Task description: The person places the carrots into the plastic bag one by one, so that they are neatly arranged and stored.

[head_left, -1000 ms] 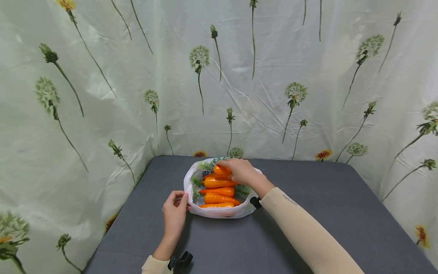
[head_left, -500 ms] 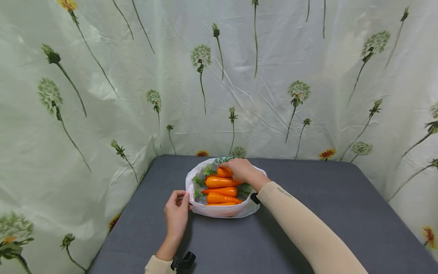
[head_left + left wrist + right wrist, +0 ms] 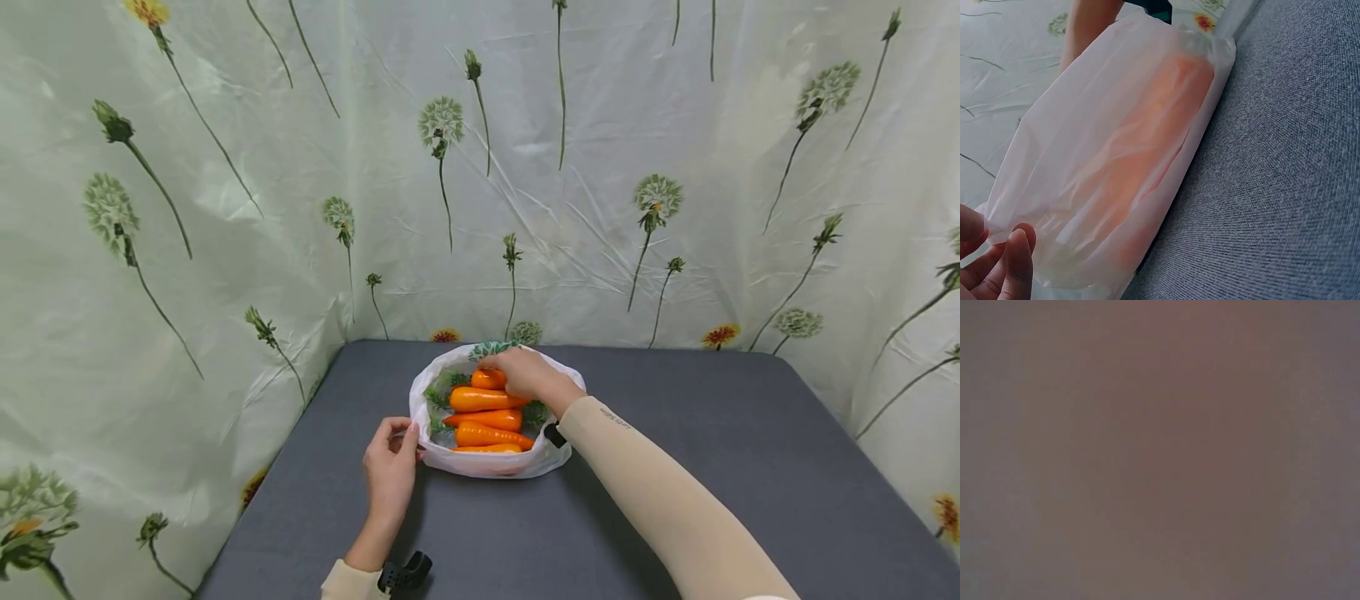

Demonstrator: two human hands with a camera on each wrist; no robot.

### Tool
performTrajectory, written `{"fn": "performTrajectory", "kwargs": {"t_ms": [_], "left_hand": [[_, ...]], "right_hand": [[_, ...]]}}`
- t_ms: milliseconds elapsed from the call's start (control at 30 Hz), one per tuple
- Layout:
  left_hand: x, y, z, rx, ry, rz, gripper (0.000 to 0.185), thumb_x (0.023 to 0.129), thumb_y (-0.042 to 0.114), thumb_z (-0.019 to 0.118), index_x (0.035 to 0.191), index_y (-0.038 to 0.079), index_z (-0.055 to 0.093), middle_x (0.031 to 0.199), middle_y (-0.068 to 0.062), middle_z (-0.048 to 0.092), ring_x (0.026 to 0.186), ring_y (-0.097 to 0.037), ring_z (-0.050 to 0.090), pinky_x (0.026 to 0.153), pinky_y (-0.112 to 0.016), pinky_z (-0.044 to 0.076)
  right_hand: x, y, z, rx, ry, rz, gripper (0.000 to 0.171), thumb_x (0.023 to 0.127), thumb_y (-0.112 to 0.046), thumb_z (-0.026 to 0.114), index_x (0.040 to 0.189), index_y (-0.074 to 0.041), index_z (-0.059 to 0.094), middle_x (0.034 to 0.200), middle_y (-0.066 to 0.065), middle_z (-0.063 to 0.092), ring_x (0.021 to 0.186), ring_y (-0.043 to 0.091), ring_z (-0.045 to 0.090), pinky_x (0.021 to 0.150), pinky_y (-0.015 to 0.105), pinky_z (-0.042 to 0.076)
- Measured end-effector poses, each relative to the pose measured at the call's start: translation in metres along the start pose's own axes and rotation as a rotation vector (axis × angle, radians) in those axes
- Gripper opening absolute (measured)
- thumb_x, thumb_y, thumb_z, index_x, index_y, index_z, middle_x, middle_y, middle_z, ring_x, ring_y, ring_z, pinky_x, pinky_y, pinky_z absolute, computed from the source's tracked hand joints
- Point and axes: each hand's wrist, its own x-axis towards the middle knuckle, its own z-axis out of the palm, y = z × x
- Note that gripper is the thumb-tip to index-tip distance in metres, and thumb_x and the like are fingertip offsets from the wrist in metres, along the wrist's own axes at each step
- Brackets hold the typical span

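A white plastic bag [image 3: 495,463] lies open-mouthed on the table, with several orange carrots [image 3: 486,420] with green tops laid crosswise inside. My left hand [image 3: 392,467] pinches the bag's rim at its near left side; in the left wrist view, thumb and fingers of the left hand [image 3: 1004,262] grip the thin plastic, and orange shows through the bag wall [image 3: 1141,144]. At the back of the bag my right hand [image 3: 525,371] reaches in from the right and holds a carrot [image 3: 488,380] by its top side, its fingertips partly hidden. The right wrist view is a brown blur.
The bag stands on a dark grey table [image 3: 712,450], near its back edge. Behind and to the left hangs a pale curtain [image 3: 525,200] with a dandelion print. Black straps [image 3: 405,573] sit on both wrists.
My right hand has lowered the rearmost carrot slightly deeper into the bag. My left hand keeps its pinch on the rim. The head view has shifted a little.
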Motion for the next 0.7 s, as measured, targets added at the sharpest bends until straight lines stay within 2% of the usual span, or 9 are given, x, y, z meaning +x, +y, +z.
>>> {"fn": "performTrajectory", "kwargs": {"t_ms": [133, 300, 533, 700], "left_hand": [[-0.0004, -0.0014, 0.0012, -0.009, 0.000, 0.013, 0.006, 0.096, 0.008, 0.069, 0.099, 0.005, 0.066, 0.095, -0.010, 0.066, 0.063, -0.019, 0.064, 0.057, -0.030, 0.058], [0.0002, -0.0024, 0.0006, -0.023, 0.001, 0.028, 0.006, 0.095, 0.008, 0.070, 0.098, 0.005, 0.066, 0.094, -0.010, 0.066, 0.062, -0.020, 0.064, 0.056, -0.033, 0.058], [-0.0003, -0.0022, 0.0015, -0.018, 0.001, 0.018, 0.006, 0.095, 0.008, 0.070, 0.099, 0.005, 0.066, 0.094, -0.010, 0.066, 0.062, -0.019, 0.063, 0.056, -0.031, 0.058], [-0.0008, -0.0014, 0.0018, -0.010, 0.002, 0.006, 0.006, 0.095, 0.009, 0.069, 0.099, 0.005, 0.066, 0.094, -0.010, 0.066, 0.063, -0.021, 0.064, 0.057, -0.030, 0.058]], "right_hand": [[-0.0003, 0.0017, 0.0020, 0.057, 0.021, -0.008, 0.068, 0.085, 0.015, 0.054, 0.138, -0.026, 0.062, 0.128, -0.002, 0.065, 0.114, 0.021, 0.060, 0.094, 0.035, 0.051], [-0.0028, 0.0014, 0.0005, 0.135, 0.060, -0.026, 0.068, 0.084, 0.019, 0.051, 0.136, -0.023, 0.065, 0.127, -0.002, 0.066, 0.114, 0.022, 0.061, 0.094, 0.036, 0.052], [-0.0063, 0.0028, -0.0005, 0.027, 0.077, 0.055, 0.052, 0.089, 0.003, 0.062, 0.131, -0.027, 0.068, 0.121, -0.001, 0.068, 0.106, 0.022, 0.062, 0.080, 0.037, 0.055], [-0.0081, 0.0048, 0.0018, 0.023, 0.085, 0.043, 0.047, 0.090, -0.001, 0.065, 0.130, -0.026, 0.069, 0.118, -0.001, 0.069, 0.106, 0.021, 0.062, 0.086, 0.037, 0.054]]}}
